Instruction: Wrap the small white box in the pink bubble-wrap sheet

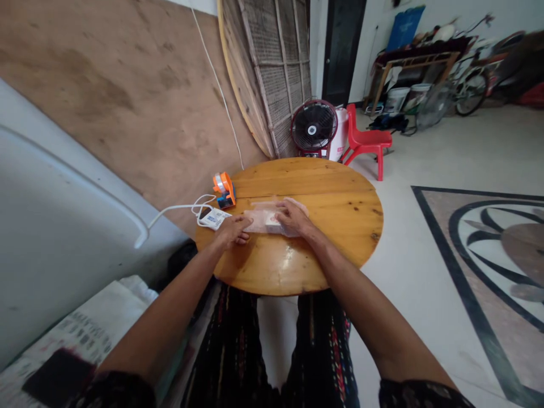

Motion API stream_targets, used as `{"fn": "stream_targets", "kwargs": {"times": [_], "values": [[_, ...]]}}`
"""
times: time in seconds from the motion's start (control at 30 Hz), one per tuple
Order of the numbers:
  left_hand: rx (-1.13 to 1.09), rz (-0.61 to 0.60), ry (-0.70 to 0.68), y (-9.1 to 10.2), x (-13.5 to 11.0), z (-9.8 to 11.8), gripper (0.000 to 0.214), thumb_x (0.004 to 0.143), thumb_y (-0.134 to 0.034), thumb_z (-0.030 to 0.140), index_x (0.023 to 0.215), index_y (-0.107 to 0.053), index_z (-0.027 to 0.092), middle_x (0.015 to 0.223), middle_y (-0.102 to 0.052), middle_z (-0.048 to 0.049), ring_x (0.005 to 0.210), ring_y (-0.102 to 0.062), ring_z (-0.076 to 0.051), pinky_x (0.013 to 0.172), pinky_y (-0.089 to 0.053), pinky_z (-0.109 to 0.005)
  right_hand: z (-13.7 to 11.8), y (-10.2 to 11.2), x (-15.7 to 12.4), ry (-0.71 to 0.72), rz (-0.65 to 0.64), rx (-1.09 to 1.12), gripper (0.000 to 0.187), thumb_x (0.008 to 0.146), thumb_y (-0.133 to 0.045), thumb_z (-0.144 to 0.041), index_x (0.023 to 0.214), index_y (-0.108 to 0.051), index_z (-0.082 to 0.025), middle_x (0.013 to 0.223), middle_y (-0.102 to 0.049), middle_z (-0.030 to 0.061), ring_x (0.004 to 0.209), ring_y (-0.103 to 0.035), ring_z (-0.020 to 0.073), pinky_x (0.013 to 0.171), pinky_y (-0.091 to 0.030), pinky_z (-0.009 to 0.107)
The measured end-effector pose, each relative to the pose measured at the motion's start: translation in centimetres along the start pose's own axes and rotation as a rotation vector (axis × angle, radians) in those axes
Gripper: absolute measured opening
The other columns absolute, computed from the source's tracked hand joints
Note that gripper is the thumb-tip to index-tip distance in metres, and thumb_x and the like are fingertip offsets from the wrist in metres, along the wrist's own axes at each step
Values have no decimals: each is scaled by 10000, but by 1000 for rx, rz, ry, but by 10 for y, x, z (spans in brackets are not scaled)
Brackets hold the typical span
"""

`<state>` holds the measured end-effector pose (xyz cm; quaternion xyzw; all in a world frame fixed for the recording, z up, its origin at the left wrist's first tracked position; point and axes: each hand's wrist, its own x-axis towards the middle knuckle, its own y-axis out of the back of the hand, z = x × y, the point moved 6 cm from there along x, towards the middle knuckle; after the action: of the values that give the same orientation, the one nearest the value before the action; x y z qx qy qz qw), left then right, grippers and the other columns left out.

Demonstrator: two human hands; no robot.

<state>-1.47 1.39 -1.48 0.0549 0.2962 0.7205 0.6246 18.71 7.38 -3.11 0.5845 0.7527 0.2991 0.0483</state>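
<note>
On the round wooden table lies a sheet of thin, see-through pinkish wrap (255, 221), probably bubble wrap. A small white box (272, 222) rests on it, with some faint print on top. My left hand (233, 230) pinches the left end of the wrap between thumb and fingers. My right hand (292, 215) is curled over the right end of the box and the wrap around it, its fingertips against the box. The palm hides part of the wrap on that side.
An orange and blue tape dispenser (224, 188) stands at the wooden table's (340, 198) left edge. Beside my left hand is a white power strip (214, 217) with a cable. Behind the table are a fan (313, 129) and a red chair (369, 137). A wall is close on the left.
</note>
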Motion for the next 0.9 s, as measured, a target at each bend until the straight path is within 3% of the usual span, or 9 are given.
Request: {"fn": "stream_targets", "kwargs": {"times": [0.17, 0.3, 0.4, 0.57, 0.67, 0.8, 0.9], "values": [[-57, -105, 102, -1, 3, 8, 382, 717, -727, 415, 963, -593, 155, 743, -671, -71, 516, -644, -183, 518, -553, -313, 3, 5, -1, 1, 80, 16, 379, 739, -630, -340, 1075, -541, -186, 932, -637, 22, 736, -567, 146, 717, -449, 284], [-78, -132, 117, -9, 5, 12, 348, 748, -701, 427, 949, -614, 157, 737, -686, -65, 534, -649, -172, 527, -551, -290, 5, 5, -1, -18, 80, 8, 374, 731, -640, -377, 1038, -528, -195, 827, -615, -3, 684, -546, 146, 679, -441, 282], [-75, -83, 91, -16, 11, 12, 302, 765, -690, 399, 917, -617, 148, 699, -672, -43, 497, -608, -133, 495, -525, -253, 5, 6, -1, -23, 93, -9, 464, 725, -661, -387, 1128, -516, -211, 962, -639, 32, 756, -583, 166, 753, -474, 326], [-10, 4, 50, -24, 19, 9, 271, 727, -729, 334, 856, -616, 124, 597, -620, -17, 435, -539, -109, 420, -451, -219, 0, 6, -2, 26, 101, 21, 737, 727, -688, -295, 1387, -371, -210, 1281, -551, 139, 1103, -580, 245, 935, -460, 398], [28, 30, 39, -25, 18, 11, 359, 723, -734, 312, 997, -603, 121, 560, -596, 5, 433, -536, -114, 421, -442, -215, -1, 6, -3, 23, 91, 2, 673, 746, -674, -288, 1357, -404, -204, 1268, -564, 138, 1036, -613, 236, 917, -473, 403], [63, 81, 28, -25, 13, 17, 693, 703, -746, 269, 1300, -425, 125, 586, -598, 28, 422, -527, -117, 419, -426, -215, -2, 7, -4, 29, 96, -16, 516, 742, -672, -301, 1216, -488, -210, 1208, -601, 98, 886, -637, 193, 842, -496, 368], [92, 103, 20, -26, 13, 20, 736, 676, -748, 249, 1317, -413, 114, 569, -581, 42, 392, -489, -104, 404, -387, -207, -2, 8, -5, 16, 107, -29, 449, 747, -672, -325, 1152, -510, -222, 1148, -632, 68, 834, -640, 179, 818, -499, 354]]}}
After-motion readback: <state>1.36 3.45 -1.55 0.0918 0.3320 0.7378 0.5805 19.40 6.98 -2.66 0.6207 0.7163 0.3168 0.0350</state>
